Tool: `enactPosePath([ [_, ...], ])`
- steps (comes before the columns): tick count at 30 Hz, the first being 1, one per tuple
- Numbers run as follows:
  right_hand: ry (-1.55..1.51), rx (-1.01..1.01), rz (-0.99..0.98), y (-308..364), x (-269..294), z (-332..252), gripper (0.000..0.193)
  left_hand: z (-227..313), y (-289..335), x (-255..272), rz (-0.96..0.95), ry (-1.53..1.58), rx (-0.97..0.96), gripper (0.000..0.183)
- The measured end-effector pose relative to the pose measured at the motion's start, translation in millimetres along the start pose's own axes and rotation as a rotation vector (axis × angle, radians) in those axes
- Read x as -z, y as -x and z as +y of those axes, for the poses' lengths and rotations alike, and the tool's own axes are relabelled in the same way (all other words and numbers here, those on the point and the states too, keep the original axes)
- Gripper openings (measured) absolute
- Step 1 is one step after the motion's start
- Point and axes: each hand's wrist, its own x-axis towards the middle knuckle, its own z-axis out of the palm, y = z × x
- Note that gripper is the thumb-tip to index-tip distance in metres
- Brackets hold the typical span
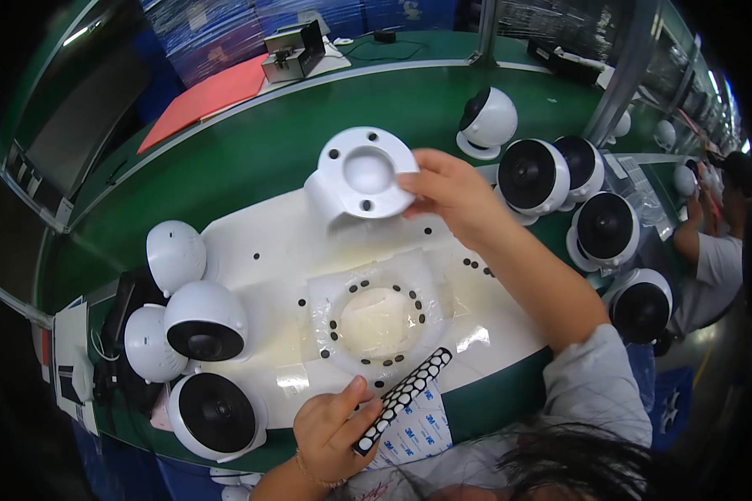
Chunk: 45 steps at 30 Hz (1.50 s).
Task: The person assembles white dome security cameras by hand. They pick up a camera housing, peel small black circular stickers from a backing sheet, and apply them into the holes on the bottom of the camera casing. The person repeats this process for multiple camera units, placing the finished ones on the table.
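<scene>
My right hand (451, 188) grips the rim of a white plastic housing (368, 171), raised above the middle of the work surface. Its round face has a shallow recess and three dark spots around it. My left hand (334, 426), close to the near edge, holds a curled sheet of adhesive pads (405, 399), black with rows of white round spots. Blue-printed white backing (414, 434) shows below that sheet. Between my hands lies a ring-shaped clear film pad (317, 321) with several small black dots on it. More black dots (474, 265) are scattered on the white mat (259, 225).
Several white ball-shaped cameras with black fronts stand at left (217, 417) and right (535, 175). A metal dispenser (294, 54) and a red sheet (205, 100) lie across the green table (418, 92). Another person (718, 259) works at far right.
</scene>
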Motion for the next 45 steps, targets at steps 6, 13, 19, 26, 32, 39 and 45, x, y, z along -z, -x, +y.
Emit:
enactPosePath([
  [6, 1.673, 0.78, 0.181, -110, 45, 92, 0.018, -9, 5, 8, -0.156, -0.045, -0.084, 0.032],
  [13, 1.696, -0.09, 0.412, -113, 71, 83, 0.039, -7, 7, 9, -0.155, 0.023, -0.044, 0.032],
  [19, 1.697, -0.166, 1.04, -100, 144, 84, 0.061, -2, 5, 7, -0.216, 0.077, 0.012, 0.033],
  [26, 1.931, 0.4, 0.83, -75, 135, 74, 0.021, 4, -4, 3, -0.167, 0.137, 0.076, 0.035],
  [32, 1.845, 0.431, 0.506, -39, 66, 13, 0.02, 2, -10, 2, -0.173, 0.224, 0.171, 0.039],
  [39, 0.614, 0.229, 0.033, 37, -7, -49, 0.028, 6, -12, 15, -0.313, 0.293, 0.398, 0.041],
  [45, 0.408, -0.109, -0.294, 59, -36, -16, 0.031, -6, -10, 18, -0.083, 0.324, 0.249, 0.034],
])
